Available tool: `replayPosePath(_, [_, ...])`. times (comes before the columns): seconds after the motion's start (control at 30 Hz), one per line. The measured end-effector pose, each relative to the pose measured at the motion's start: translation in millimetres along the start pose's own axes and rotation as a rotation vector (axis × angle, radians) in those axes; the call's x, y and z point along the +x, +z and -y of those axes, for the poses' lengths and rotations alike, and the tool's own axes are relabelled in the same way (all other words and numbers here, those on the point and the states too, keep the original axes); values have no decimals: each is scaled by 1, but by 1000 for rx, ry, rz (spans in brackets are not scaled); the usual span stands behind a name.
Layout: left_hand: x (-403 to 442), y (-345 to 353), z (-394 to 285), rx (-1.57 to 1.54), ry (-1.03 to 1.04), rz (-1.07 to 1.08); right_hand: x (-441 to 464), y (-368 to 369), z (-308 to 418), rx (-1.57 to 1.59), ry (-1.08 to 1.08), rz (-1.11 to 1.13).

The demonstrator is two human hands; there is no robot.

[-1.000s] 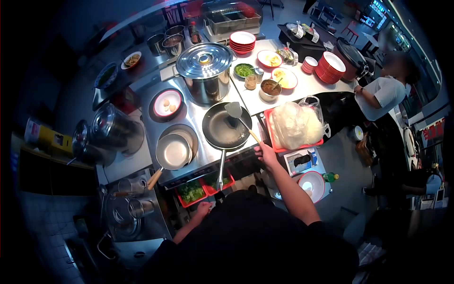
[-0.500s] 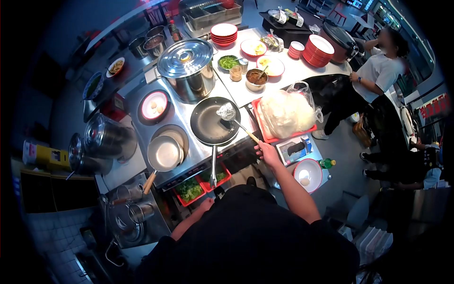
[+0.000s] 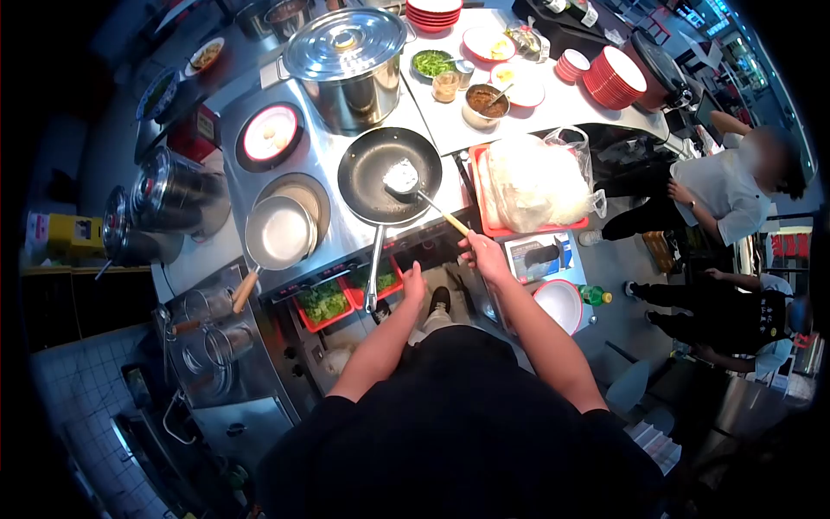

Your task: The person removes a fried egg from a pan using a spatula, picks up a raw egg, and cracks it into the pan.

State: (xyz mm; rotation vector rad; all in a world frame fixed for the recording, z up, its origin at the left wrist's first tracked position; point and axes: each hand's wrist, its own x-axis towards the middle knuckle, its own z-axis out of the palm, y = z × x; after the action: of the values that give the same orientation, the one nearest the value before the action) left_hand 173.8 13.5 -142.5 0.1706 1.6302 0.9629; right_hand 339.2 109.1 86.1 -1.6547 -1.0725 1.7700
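Note:
My right hand is closed round the wooden handle of a ladle. Its shiny metal head is over the right part of a black frying pan; whether it touches the pan I cannot tell. The pan sits on the stove with its metal handle pointing towards me. To the right of that handle, and apart from it, my left hand is raised with its fingers loosely apart, holding nothing. A smaller pan with a wooden handle rests on the burner to the left.
Behind the frying pan stands a large lidded pot. A plate with eggs lies on the back left burner. On the right are a bagged pale mass in a red tray, a white bowl and a green bottle. Two people stand farther right.
My left hand has come up from beside my body towards the pan handle, and its fingers have loosened. The ladle head has moved farther into the frying pan. The view has shifted.

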Motion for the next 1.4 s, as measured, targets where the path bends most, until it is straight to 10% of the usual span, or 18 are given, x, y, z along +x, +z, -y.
replayPosePath(0.17, [117,40,27,-117,239,-397,6,-5,13,-27,10,30])
replayPosePath(0.73, [91,15,-42,-1117,-465,190,7,-7,25,-30,7,66])
replayPosePath(1.1, [37,26,-20,-691,-444,155,16,4,13,12,2,55])
replayPosePath(1.4, [-98,-50,-26,447,-70,863,34,46,0,167,94,-38])
